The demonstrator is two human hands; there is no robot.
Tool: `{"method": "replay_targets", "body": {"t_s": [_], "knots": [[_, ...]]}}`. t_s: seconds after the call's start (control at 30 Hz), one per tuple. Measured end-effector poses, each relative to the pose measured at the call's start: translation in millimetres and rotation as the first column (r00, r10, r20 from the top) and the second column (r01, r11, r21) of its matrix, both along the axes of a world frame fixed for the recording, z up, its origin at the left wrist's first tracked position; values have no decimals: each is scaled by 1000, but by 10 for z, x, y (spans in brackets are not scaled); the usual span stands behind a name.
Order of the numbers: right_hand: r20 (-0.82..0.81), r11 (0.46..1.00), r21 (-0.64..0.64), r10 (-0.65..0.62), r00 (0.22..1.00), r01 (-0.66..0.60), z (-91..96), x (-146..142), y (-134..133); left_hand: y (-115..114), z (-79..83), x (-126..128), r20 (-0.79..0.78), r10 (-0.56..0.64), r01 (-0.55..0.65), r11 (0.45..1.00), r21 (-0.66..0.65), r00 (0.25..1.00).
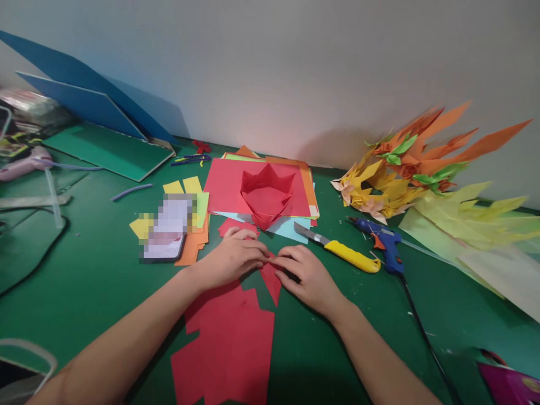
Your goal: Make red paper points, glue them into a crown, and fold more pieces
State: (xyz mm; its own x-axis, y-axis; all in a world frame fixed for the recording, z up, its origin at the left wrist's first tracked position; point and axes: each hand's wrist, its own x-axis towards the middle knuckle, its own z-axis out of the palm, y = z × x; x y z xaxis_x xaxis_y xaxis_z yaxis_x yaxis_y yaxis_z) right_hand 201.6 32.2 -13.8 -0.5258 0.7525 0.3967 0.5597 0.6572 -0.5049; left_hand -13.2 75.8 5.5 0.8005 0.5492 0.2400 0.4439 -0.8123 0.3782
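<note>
My left hand (234, 260) and my right hand (304, 277) meet on the green mat, fingertips pressed together on a small folded red paper piece (271, 281). Both hands have curled fingers pinching that piece flat against the mat. Just beyond the hands stands a folded red paper crown-shaped box (266, 197) on a stack of coloured sheets (223, 188). Closer to me lie several loose red paper squares (230, 343), overlapping, between my forearms.
A yellow utility knife (343, 254) and a blue glue gun (382, 243) with a black cord lie to the right. Orange and yellow paper flowers (405, 169) lean on the wall. A phone (166, 230) on yellow and orange cards sits left; blue boards (84, 101) stand far left.
</note>
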Motion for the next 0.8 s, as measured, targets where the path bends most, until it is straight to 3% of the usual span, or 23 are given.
{"method": "replay_targets", "body": {"t_s": [0.47, 0.8], "knots": [[-14, 1000, -22, 18, 1000, -18, -2, 2, 10, 51, -58, 59, 63, 68, -64, 996, -64, 996], [-40, 1000, -16, 10, 999, -11, -10, 2, 13, 40, 17, 19, 17, 55, -53, 993, -105, 998]]}}
